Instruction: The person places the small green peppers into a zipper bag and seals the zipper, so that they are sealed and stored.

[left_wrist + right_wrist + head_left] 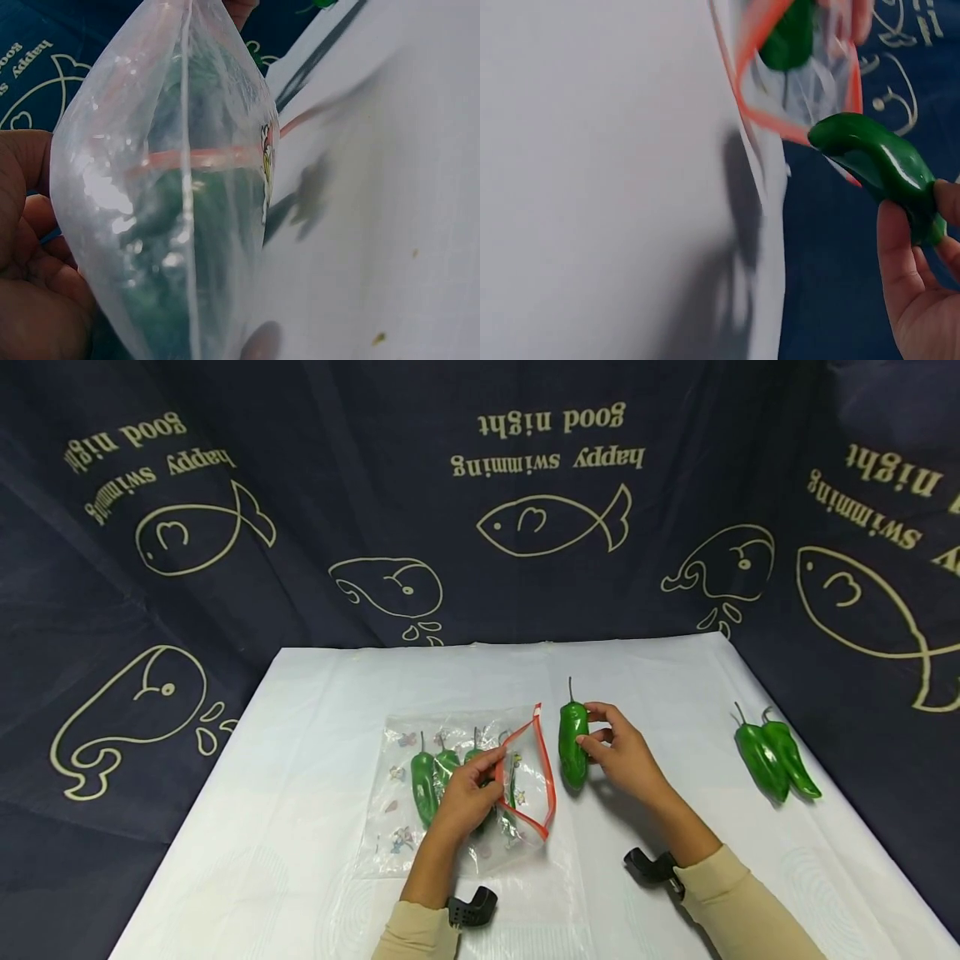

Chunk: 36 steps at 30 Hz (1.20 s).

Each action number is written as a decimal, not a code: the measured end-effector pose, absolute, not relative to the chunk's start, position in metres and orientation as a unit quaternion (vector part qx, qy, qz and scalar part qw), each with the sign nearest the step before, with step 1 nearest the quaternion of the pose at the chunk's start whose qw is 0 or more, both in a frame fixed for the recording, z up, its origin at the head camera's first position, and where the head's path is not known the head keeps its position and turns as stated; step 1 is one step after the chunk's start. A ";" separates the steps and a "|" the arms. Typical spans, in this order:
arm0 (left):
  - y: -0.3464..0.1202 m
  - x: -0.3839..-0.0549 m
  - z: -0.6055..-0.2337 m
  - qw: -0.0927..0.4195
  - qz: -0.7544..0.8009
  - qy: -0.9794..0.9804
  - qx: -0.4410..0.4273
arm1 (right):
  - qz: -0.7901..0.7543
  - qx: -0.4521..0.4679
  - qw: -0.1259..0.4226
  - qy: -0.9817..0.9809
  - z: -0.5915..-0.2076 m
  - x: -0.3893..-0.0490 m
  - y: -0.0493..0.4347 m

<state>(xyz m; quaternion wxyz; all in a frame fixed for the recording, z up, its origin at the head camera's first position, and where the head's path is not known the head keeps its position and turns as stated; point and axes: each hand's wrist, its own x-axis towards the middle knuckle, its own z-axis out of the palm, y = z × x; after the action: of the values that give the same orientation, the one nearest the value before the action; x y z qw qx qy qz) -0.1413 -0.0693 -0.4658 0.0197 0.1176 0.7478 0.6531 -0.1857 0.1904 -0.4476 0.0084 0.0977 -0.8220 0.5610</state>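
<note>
A clear plastic bag (382, 852) with a red-edged mouth (551, 777) lies in the middle, printed with small cartoon figures. Several green peppers (423, 789) show through it. My left hand (467, 797) grips the bag by one side of its mouth, which gapes toward the right. In my right hand (628, 758), thumb and fingers pinch a glossy green pepper (573, 743), stem pointing away from me. That pepper is just right of the mouth; in the right wrist view its tip (825, 135) overlaps the red edge. The left wrist view shows the bag (225, 240) bulging beside the fingers.
Two more green peppers (761, 762) lie side by side on the right of the white-covered table (247, 760). A dark blue curtain (420, 485) with fish and whale drawings hangs behind and at the sides. Each wrist wears a black camera (474, 907).
</note>
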 end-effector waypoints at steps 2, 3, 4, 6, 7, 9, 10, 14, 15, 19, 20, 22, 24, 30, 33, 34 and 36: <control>-0.069 -0.137 -0.456 0.024 0.652 0.749 0.120 | 0.579 0.094 -0.001 -0.810 -0.450 -0.183 0.185; -0.070 -0.135 -0.452 0.024 0.652 0.748 0.121 | 0.586 0.092 -0.006 -0.805 -0.451 -0.182 0.182; -0.070 -0.133 -0.448 0.024 0.653 0.747 0.122 | 0.593 0.090 -0.011 -0.800 -0.452 -0.181 0.179; -0.070 -0.133 -0.447 0.024 0.656 0.744 0.124 | 0.606 0.087 -0.020 -0.791 -0.454 -0.179 0.173; -0.070 -0.133 -0.447 0.024 0.658 0.742 0.125 | 0.609 0.087 -0.024 -0.788 -0.455 -0.178 0.170; -0.070 -0.135 -0.454 0.020 0.662 0.738 0.126 | 0.618 0.086 -0.034 -0.781 -0.457 -0.176 0.164; -0.070 -0.135 -0.455 0.020 0.663 0.738 0.126 | 0.620 0.085 -0.038 -0.779 -0.458 -0.175 0.161; -0.070 -0.135 -0.454 0.027 0.663 0.737 0.129 | 0.633 0.073 -0.049 -0.769 -0.462 -0.171 0.156; -0.070 -0.133 -0.449 0.030 0.665 0.735 0.129 | 0.636 0.069 -0.052 -0.767 -0.463 -0.170 0.155; -0.070 -0.132 -0.445 0.033 0.666 0.734 0.129 | 0.644 0.059 -0.072 -0.759 -0.463 -0.167 0.152; -0.070 -0.132 -0.445 0.032 0.667 0.734 0.127 | 0.645 0.058 -0.080 -0.757 -0.462 -0.166 0.151; -0.071 -0.132 -0.445 0.033 0.667 0.733 0.127 | 0.645 0.056 -0.095 -0.756 -0.462 -0.165 0.150; -0.071 -0.132 -0.447 0.032 0.667 0.733 0.130 | 0.646 0.052 -0.106 -0.754 -0.462 -0.163 0.150; -0.070 -0.133 -0.449 0.031 0.674 0.725 0.136 | 0.653 0.055 -0.121 -0.745 -0.465 -0.159 0.149; -0.070 -0.133 -0.448 0.028 0.677 0.723 0.136 | 0.659 0.064 -0.131 -0.738 -0.467 -0.157 0.148; -0.070 -0.133 -0.448 0.027 0.677 0.722 0.137 | 0.660 0.067 -0.134 -0.737 -0.467 -0.156 0.148; -0.070 -0.134 -0.449 0.022 0.675 0.725 0.139 | 0.659 0.075 -0.138 -0.736 -0.468 -0.155 0.147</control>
<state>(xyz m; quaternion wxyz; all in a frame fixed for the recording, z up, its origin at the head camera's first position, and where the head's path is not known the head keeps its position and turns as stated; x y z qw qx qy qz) -0.1336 -0.0697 -0.4488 0.0220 0.1388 0.7245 0.6748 -0.1550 0.1469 -0.4683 -0.1384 0.0749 -0.7357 0.6587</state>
